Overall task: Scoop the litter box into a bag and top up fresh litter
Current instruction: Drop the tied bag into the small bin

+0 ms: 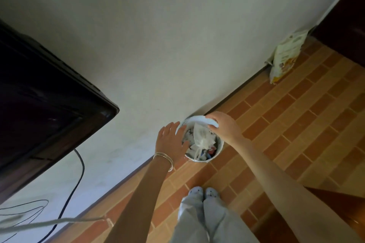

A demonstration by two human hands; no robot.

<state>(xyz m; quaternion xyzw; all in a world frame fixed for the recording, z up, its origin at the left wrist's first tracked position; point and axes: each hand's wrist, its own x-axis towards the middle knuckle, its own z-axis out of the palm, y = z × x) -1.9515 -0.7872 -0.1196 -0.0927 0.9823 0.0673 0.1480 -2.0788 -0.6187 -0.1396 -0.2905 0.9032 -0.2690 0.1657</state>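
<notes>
The right hand (223,126) is gripping the lid (195,119) over the bin (217,154) by the wall; the left hand (170,139) is hovering with spread fingers. The overfull bag (201,136) is likely blocking the lid, so rubbish may spill.

We see a dark wooden cabinet (45,92) at the left, mounted against the white wall (167,35). A black cable (78,175) hangs down the wall below the cabinet, with thin pale wires (23,209) looping beside it. The floor (296,124) is laid with orange and tan brick-pattern tiles.
</notes>
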